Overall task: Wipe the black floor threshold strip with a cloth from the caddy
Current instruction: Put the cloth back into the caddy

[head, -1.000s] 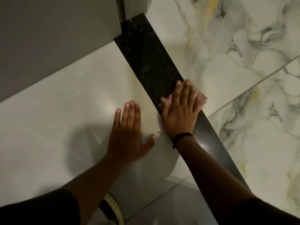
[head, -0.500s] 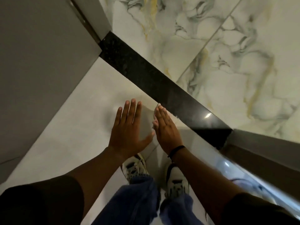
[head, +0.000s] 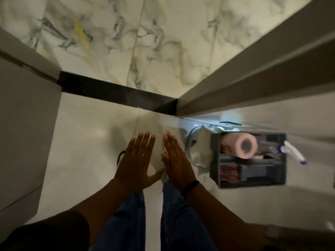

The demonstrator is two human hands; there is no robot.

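Note:
The black threshold strip [head: 116, 93] runs across the floor between the plain white tile and the marble tile, with nothing on it. Both my hands hover above the white tile, nearer to me than the strip. My left hand [head: 137, 162] is flat with its fingers apart and holds nothing. My right hand [head: 176, 160] is turned on edge with straight fingers, and a sliver of pinkish cloth [head: 164, 148] shows at its thumb side. The grey caddy [head: 250, 181] stands on the floor to the right of my right hand.
In the caddy lies a pink roll [head: 243, 145], and a spray bottle [head: 293, 151] sticks out on its right. A white crumpled cloth [head: 201, 147] lies left of it. A grey door frame [head: 253, 69] rises at right, a grey wall [head: 27, 124] at left. My legs [head: 126, 223] are below.
My right hand came off the strip with the cloth and my left hand lifted from the tile. The view rose and swung right, which brought the caddy into view.

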